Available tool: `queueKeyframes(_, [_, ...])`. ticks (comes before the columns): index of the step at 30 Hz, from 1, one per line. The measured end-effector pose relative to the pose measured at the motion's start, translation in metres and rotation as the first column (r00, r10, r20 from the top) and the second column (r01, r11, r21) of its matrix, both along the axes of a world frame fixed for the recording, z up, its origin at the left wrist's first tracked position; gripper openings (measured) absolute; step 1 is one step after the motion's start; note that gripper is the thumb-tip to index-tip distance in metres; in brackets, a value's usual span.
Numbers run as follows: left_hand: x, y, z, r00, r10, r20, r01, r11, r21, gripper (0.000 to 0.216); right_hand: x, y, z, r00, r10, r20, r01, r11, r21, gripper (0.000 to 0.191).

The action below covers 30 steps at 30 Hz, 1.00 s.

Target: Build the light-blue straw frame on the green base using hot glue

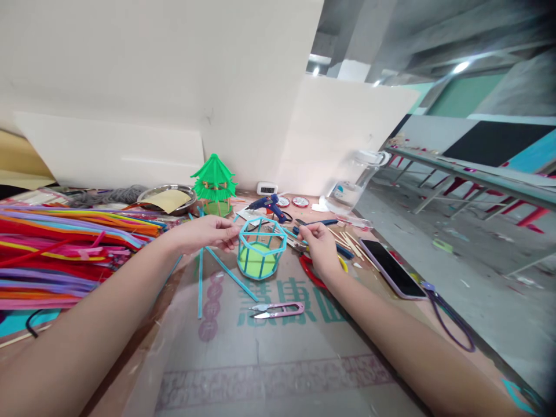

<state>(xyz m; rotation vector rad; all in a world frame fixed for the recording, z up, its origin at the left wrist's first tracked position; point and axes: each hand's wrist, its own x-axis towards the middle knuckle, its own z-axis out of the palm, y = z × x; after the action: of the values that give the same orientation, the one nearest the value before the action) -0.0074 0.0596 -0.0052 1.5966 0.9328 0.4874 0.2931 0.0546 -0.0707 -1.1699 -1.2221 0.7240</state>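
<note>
A small light-blue open cage (261, 250) of thin fuzzy strips, with several sides and a lime-green base, stands on the covered table. My left hand (212, 234) is closed, its thumb and fingertips pinching the cage's upper left edge. To the right, my right hand (320, 248) is closed in a pinch; a bit of blue shows by its fingertips, too small to name. Red-and-yellow-handled scissors (307, 270) lie partly hidden under that hand. Pink thread snips (278, 310) rest in front of the cage. Loose blue pipe cleaners (230, 273) lie left of it.
Colourful pipe cleaners (65, 249) are heaped at left, near a metal bowl (191, 200). Behind stand a green-roofed model pavilion (214, 182), a blue glue gun (267, 204), a small clock (266, 188) and a water jug (351, 185). Wooden sticks (353, 246) and a phone (391, 267) lie right.
</note>
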Motion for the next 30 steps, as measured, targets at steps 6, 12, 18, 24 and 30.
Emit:
queueKeyframes(6, [-0.006,0.006,-0.005,0.99,0.095,0.103,-0.086,0.992,-0.092,0.064,0.007,0.005,-0.003,1.0,-0.016,-0.007,0.016,1.0,-0.02,0.035])
queueKeyframes(12, [-0.013,0.007,0.003,0.991,0.127,0.034,-0.127,0.992,-0.009,0.061,0.001,0.003,-0.002,0.999,0.049,-0.01,-0.049,0.998,-0.031,0.035])
queueKeyframes(18, [-0.008,-0.002,0.015,0.995,0.078,-0.06,-0.073,0.994,0.084,0.043,-0.001,-0.004,0.001,0.996,0.074,0.054,-0.074,0.997,-0.008,0.035])
queueKeyframes(24, [-0.005,-0.003,0.015,0.997,0.061,-0.056,-0.055,0.994,0.093,0.046,-0.006,-0.012,0.008,0.973,0.149,0.176,-0.16,0.986,0.052,0.041])
queueKeyframes(30, [-0.004,-0.004,0.016,0.995,0.083,-0.06,-0.077,0.993,0.094,0.046,-0.006,-0.012,0.008,0.971,0.122,0.204,-0.123,0.992,-0.006,0.028])
